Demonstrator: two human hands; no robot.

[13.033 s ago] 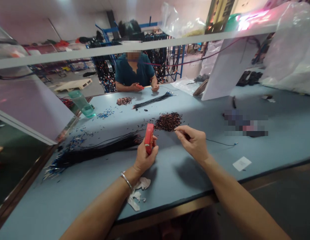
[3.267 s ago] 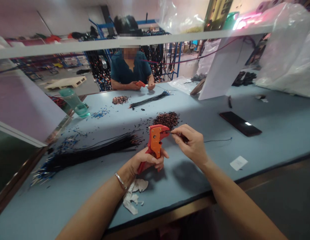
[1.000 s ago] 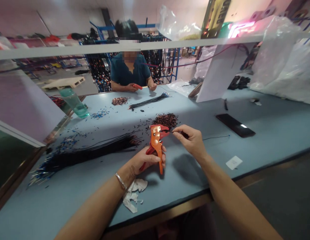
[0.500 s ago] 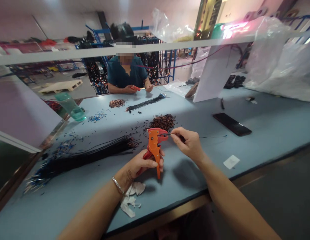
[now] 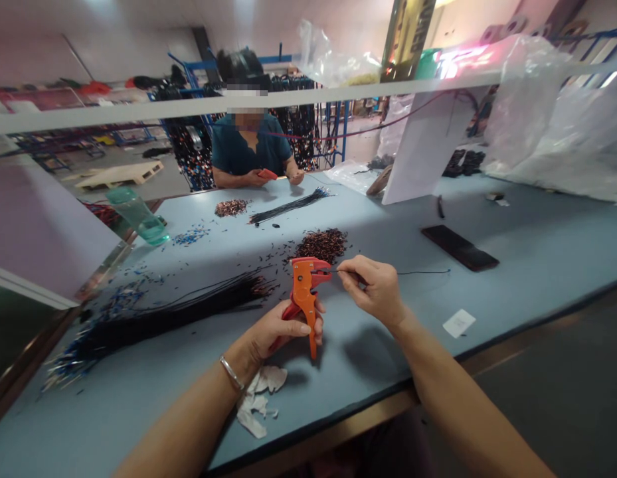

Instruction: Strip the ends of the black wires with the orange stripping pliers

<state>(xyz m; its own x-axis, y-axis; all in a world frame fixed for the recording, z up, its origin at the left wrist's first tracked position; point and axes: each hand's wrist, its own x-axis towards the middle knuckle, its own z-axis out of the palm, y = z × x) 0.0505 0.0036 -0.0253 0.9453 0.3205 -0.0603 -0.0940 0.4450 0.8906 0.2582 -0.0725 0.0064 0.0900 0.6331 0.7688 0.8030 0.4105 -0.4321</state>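
My left hand point(image 5: 288, 323) is closed round the handles of an orange and red wire stripper point(image 5: 303, 285), held upright above the table with its jaws to the right. Between the fingertips of my right hand point(image 5: 370, 282) a thin black wire point(image 5: 422, 273) is pinched. One end of the wire reaches the stripper's jaws; the other trails right to a small blue tip. Whether the jaws touch the wire I cannot tell. Behind the tool lies a pile of dark and copper-coloured offcuts point(image 5: 321, 245). To the left rests a thick bundle of black wires point(image 5: 169, 315).
A black phone point(image 5: 460, 247) and a white paper slip point(image 5: 458, 323) lie to the right. Crumpled tissue point(image 5: 261, 398) is near the front edge. At the far left a green cup point(image 5: 143, 219) leans. Across the table a person point(image 5: 251, 149) holds a red tool point(image 5: 267, 174).
The view has shifted very slightly. My hands, the wire stripper and the wire keep nearly the same positions, with the wire's end still at the jaws.
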